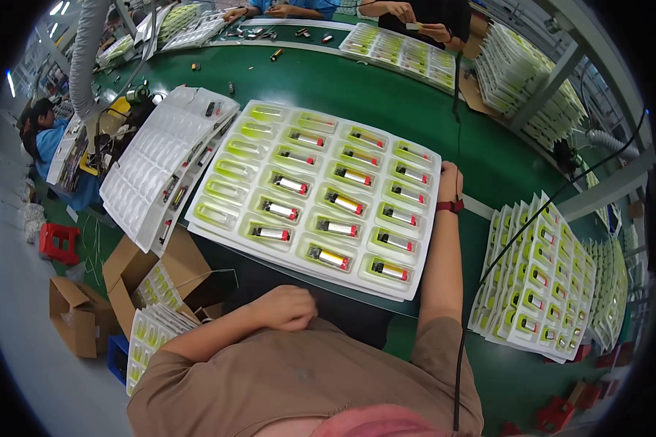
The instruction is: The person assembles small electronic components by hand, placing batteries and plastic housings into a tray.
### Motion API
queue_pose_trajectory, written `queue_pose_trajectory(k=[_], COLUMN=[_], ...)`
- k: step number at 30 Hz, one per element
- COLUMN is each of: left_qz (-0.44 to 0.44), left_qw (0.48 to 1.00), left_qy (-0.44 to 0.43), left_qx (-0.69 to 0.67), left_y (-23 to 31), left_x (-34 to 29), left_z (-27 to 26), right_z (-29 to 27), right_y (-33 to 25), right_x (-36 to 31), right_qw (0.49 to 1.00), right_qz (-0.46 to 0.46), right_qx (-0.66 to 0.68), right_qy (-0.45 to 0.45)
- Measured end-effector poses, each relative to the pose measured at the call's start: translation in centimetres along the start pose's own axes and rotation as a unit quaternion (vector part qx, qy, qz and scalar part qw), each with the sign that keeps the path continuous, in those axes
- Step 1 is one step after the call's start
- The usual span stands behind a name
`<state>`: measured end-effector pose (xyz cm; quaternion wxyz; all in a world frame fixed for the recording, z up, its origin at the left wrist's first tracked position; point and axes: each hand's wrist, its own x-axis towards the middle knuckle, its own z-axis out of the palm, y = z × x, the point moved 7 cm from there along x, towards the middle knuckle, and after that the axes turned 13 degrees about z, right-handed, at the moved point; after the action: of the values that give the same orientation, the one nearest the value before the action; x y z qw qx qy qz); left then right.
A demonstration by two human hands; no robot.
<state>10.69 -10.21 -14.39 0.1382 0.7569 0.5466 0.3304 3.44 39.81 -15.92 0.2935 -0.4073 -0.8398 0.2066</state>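
Note:
A white plastic blister tray (pixel 328 164) lies before me on top of at least one more tray. Its rows of pockets have lime-green linings or shells. Small battery cells (pixel 335 227), mostly silver with red ends, some yellow or orange, sit in most pockets. The leftmost column shows lime green without cells. My right hand (pixel 450 180), a red band at its wrist, is closed at the tray's right edge, its fingers partly hidden. My left hand (pixel 288 307) is curled into a fist in front of my body, below the tray's near edge; what it holds, if anything, is hidden.
Tilted white trays (pixel 164 156) with loose parts lean at the left, above an open cardboard box (pixel 135 269). Filled trays (pixel 536 284) stand at the right. Across the green bench (pixel 270 73), other people work beside another tray (pixel 397 54). A black cable (pixel 521 229) crosses the right side.

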Motion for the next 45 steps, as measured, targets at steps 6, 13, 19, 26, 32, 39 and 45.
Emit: queue_pose_trajectory(k=[6,13,19,26,32,39,45], left_qz=[-0.184,-0.118,-0.058,-0.030,-0.168,-0.269,-0.239], left_qw=[0.983,0.990,0.993,0.995,0.982,0.871,0.794], left_qy=[-0.001,-0.076,-0.106,-0.093,-0.079,0.081,0.557], left_qx=[0.000,-0.005,-0.019,0.000,-0.021,-0.404,-0.051], left_y=[-15.4,-23.5,-25.5,-19.6,-12.7,2.1,-1.4], left_x=[-0.2,3.7,7.8,5.9,-0.1,-8.8,-15.5], left_z=[11.9,10.1,8.2,10.2,7.5,-9.8,-23.0], right_z=[0.2,-1.6,-2.7,-1.4,-0.5,0.9,1.0], right_y=[-0.9,-1.9,-2.5,-3.5,0.5,-1.2,1.2], right_x=[-0.4,-2.2,-2.8,-2.3,-1.0,-1.7,0.4], right_qw=[0.998,0.997,0.999,0.998,0.984,0.922,0.922], right_qz=[0.018,-0.069,-0.040,-0.054,-0.066,0.004,0.095], right_qx=[0.037,0.005,0.019,0.031,0.149,0.330,0.344], right_qy=[-0.051,-0.034,-0.012,-0.024,-0.071,-0.201,-0.147])
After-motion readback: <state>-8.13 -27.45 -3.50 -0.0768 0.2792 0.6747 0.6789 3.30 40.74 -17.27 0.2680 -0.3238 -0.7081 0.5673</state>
